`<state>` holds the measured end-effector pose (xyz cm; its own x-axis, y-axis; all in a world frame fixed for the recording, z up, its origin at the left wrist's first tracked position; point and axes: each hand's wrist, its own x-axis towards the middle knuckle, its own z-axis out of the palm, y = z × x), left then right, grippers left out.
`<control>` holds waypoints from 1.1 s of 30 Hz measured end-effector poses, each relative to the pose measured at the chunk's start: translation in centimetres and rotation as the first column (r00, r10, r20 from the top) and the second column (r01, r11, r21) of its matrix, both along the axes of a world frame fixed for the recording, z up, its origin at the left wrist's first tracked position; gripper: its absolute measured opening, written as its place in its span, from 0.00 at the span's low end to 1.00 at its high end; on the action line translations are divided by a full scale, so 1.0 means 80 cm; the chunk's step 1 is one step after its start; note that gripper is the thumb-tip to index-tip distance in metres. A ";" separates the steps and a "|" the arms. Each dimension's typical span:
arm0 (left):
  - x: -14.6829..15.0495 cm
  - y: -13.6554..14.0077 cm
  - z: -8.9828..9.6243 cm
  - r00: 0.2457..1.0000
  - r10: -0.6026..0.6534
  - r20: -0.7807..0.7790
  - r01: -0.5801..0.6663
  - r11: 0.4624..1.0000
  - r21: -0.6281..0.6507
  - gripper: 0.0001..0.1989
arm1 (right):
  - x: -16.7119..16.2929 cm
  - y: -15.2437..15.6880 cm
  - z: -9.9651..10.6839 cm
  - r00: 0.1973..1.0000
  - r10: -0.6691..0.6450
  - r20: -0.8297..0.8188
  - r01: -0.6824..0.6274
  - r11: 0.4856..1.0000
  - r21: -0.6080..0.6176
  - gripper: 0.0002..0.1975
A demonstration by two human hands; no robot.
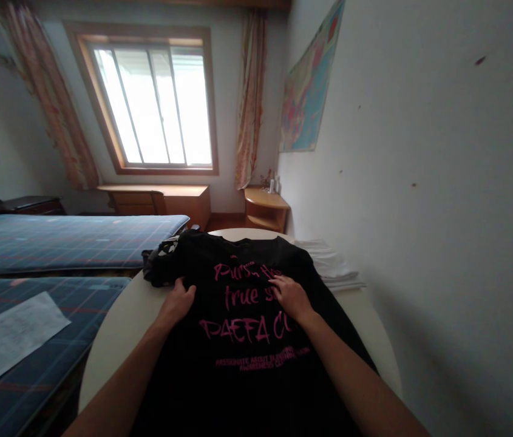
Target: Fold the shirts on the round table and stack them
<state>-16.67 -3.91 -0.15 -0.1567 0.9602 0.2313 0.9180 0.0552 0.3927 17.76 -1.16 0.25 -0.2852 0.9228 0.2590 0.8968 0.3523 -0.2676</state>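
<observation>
A black T-shirt [247,388] with pink lettering lies front up on a round cream table [110,346], its collar pointing away from me. My left hand [178,301] is at the shirt's left side just below the sleeve, thumb and fingers closed on the cloth. On the chest print rests my right hand [291,298], its fingers apart and touching the lettering. That hand and forearm cover the right ends of some words. A dark patterned bundle of cloth [163,258] sits by the shirt's left shoulder. White folded cloth [329,264] lies beside its right shoulder.
Two blue plaid mattresses [69,243] are at the left, with a white sheet [14,340] on the nearer one. A white wall [456,243] runs close along the right. Wooden furniture [183,200] stands under the window, and a corner shelf [265,200] is beyond the table.
</observation>
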 end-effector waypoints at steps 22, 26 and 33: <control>-0.025 -0.003 0.029 0.969 0.165 0.183 -0.167 0.986 -0.006 0.25 | -0.128 -0.198 0.001 0.404 0.844 0.353 -0.913 0.396 0.098 0.23; -0.035 -0.002 0.061 0.957 0.277 0.085 -0.283 0.956 0.071 0.20 | -0.141 -0.207 -0.012 0.430 0.799 0.420 -0.902 0.392 0.179 0.23; -0.036 -0.003 0.100 0.921 0.279 -0.270 -0.326 0.934 -0.148 0.27 | -0.193 -0.240 -0.016 0.455 0.776 0.438 -0.887 0.440 0.142 0.25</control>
<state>-19.53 -4.16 7.86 -0.4086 0.9048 0.1203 0.9109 0.3957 0.1172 2.33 -20.39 -1.02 -0.9693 0.0676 0.2362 0.1177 0.9717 0.2048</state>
